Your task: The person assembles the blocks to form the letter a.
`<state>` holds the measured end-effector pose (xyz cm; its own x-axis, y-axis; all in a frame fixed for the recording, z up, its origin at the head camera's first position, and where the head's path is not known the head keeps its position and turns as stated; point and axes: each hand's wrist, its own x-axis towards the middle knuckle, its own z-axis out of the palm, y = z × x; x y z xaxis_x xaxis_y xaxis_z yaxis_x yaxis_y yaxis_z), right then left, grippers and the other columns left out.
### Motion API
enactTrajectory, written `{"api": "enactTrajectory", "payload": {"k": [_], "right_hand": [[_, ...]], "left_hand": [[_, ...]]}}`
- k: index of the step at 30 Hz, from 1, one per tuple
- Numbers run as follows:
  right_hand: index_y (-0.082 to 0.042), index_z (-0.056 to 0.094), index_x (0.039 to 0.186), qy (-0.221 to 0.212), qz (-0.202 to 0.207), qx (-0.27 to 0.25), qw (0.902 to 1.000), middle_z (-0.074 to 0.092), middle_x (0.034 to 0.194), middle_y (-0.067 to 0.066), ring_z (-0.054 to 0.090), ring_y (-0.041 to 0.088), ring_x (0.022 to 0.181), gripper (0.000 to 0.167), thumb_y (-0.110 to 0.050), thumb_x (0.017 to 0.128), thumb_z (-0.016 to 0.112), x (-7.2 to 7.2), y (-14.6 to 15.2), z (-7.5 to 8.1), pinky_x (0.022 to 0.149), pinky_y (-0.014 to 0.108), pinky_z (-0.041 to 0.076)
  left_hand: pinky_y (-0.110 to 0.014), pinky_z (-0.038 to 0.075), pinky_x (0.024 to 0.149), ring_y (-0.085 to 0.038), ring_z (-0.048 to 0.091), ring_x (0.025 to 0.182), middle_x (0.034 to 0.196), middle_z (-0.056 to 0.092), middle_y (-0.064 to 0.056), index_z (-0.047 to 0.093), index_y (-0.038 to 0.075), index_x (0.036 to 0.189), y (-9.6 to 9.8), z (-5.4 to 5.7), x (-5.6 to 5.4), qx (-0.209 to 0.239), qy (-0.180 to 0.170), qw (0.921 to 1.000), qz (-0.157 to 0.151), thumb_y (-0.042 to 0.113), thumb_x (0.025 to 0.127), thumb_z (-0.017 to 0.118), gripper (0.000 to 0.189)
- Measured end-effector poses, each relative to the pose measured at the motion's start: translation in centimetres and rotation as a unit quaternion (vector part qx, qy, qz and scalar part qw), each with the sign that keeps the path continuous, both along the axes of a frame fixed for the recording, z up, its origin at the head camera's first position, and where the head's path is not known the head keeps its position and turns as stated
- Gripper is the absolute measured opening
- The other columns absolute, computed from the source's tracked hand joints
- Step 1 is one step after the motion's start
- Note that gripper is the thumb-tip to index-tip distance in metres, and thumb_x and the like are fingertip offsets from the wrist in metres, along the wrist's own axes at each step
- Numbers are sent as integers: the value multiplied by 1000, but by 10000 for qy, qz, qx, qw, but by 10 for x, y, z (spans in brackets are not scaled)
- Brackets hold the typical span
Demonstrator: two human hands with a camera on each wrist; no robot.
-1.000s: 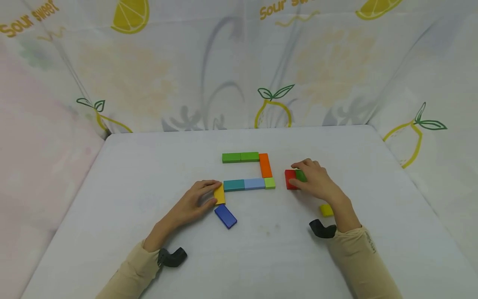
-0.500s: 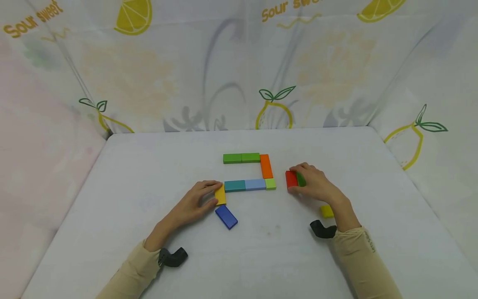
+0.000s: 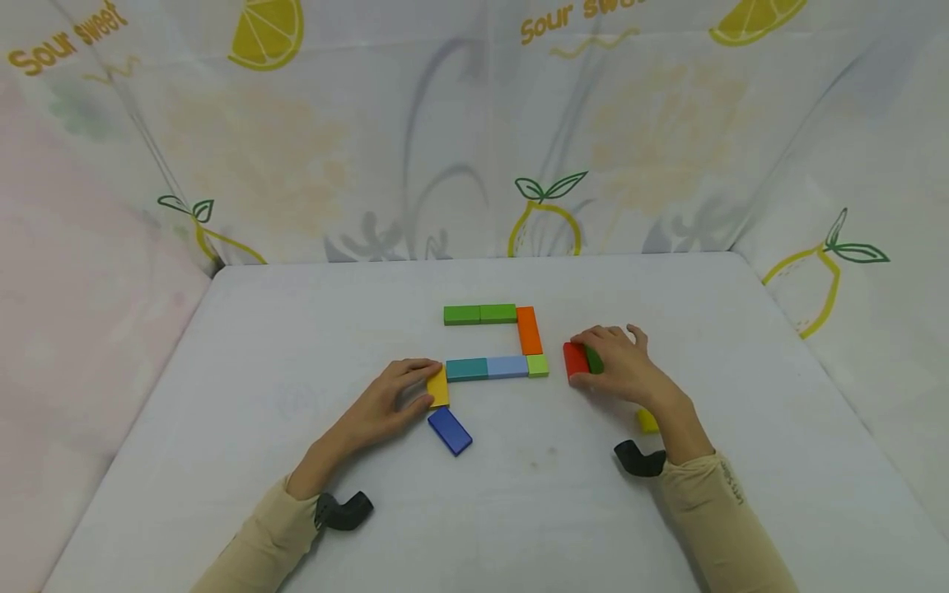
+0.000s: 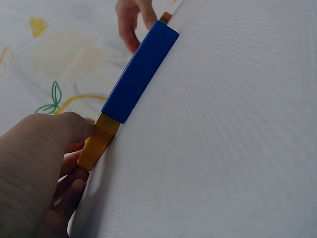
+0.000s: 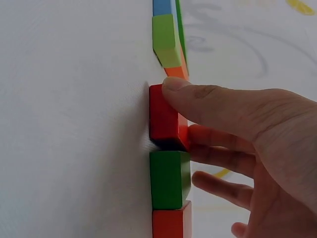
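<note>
My left hand point(image 3: 381, 403) holds a yellow block point(image 3: 438, 387) by its ends, thumb at the near end and fingers at the far end. A dark blue block point(image 3: 450, 431) lies slanted just in front of it. On the right, my right hand point(image 3: 626, 362) pinches a red block point(image 3: 574, 361) between thumb and fingers. Close beside that one is a dark green block point(image 5: 166, 179), partly covered by the hand in the head view. An orange-red block point(image 5: 168, 224) follows it in the right wrist view.
Mid-table, a teal block point(image 3: 466, 370), a light blue block point(image 3: 507, 367) and a lime block point(image 3: 537, 366) form a row. An orange block point(image 3: 529, 331) joins it to two green blocks point(image 3: 480, 315) behind. A small yellow block point(image 3: 648, 421) lies near my right wrist.
My right thumb and fingers have closed on the red block. It has shifted slightly left and toward me, away from the dark green block. My left hand stays on the yellow block.
</note>
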<state>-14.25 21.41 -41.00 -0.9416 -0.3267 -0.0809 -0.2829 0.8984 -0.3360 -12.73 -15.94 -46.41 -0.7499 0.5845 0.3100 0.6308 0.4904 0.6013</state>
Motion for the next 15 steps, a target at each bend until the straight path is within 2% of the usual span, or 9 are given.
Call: {"api": "enactTrajectory", "payload": {"k": [5, 10, 15], "right_hand": [[-8, 60, 122, 210, -49, 75, 9997, 54, 129, 15, 42, 37, 121, 56, -34, 76, 78, 3, -2, 0, 107, 66, 3], [-10, 62, 120, 388, -75, 90, 9992, 51, 123, 14, 40, 35, 116, 54, -35, 75, 78, 8, -4, -1, 104, 63, 14], [-11, 61, 122, 354, 43, 76, 9993, 50, 117, 14, 39, 33, 110, 54, -35, 77, 78, 15, -7, 0, 93, 56, 24]], "left_hand": [[-45, 40, 104, -27, 48, 124, 131, 54, -11, 54, 4, 133, 0, 0, 0, -14, 39, 10000, -15, 12, 88, 66, 47], [-45, 40, 104, -27, 48, 124, 131, 54, -11, 54, 3, 132, 0, -1, 0, -39, 60, 10000, -19, 11, 88, 66, 47], [-46, 41, 103, -28, 49, 123, 131, 54, -12, 54, 3, 132, 0, 0, 1, -40, 32, 10000, -14, 11, 88, 65, 46]]}}
